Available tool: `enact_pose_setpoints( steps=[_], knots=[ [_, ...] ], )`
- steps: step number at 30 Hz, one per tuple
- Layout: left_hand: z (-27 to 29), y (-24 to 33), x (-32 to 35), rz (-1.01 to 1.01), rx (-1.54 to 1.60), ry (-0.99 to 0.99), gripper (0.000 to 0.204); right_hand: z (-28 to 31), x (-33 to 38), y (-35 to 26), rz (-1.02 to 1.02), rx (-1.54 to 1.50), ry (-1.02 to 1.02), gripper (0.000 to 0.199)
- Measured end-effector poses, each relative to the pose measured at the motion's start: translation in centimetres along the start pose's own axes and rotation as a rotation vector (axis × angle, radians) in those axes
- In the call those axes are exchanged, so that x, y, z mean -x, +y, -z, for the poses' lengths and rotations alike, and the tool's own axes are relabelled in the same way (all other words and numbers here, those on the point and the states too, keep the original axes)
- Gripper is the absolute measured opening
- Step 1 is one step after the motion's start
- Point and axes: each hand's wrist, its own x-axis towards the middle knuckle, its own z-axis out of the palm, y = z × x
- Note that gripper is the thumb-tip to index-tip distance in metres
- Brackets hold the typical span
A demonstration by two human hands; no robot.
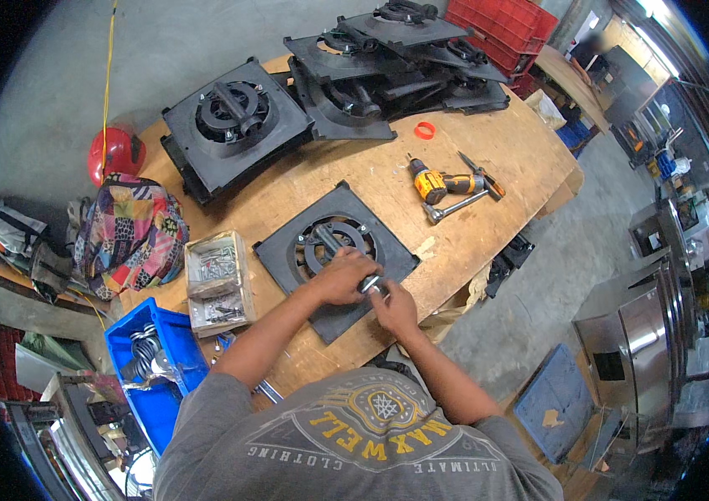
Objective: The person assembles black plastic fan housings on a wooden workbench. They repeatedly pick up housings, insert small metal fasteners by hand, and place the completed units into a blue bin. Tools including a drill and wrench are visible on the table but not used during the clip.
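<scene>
A square black plate (294, 230) lies on the wooden table before me, with a round slotted opening and a black tube (327, 239) across its middle. My left hand (346, 277) is curled closed over the tube toward its near end. A dark, rounded end piece with a shiny band (371, 285) shows between my hands. My right hand (396, 310) is closed at that end piece, fingertips against it; whether it holds a separate small part is hidden.
A yellow-black cordless drill (429, 185), a ratchet wrench (454, 207) and a red ring (424, 130) lie beyond on the table (321, 179). Similar black assemblies (237, 125) are stacked at the back. A divided screw box (219, 284) and blue crate (150, 401) stand left.
</scene>
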Motion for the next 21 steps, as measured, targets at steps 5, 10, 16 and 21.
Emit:
enact_pose_setpoints(
  steps=[5, 10, 16, 21],
  knots=[
    [0.2, 0.3, 0.1, 0.008, 0.019, -0.004, 0.056, 0.5, -0.9, -0.5, -0.155, -0.119, -0.143, 0.034],
    [0.5, 0.4, 0.0, 0.012, 0.024, -0.021, 0.054, 1.3, -0.8, -0.5, -0.214, -0.199, -0.228, 0.033],
    [0.0, 0.1, 0.0, 0.008, 0.012, 0.009, 0.055, 0.5, -0.6, -0.6, -0.301, -0.387, -0.241, 0.036],
    [-0.2, -0.1, 0.0, 0.006, 0.020, 0.002, 0.056, 1.0, -0.3, -0.7, -0.168, -0.109, -0.175, 0.037]
  ],
)
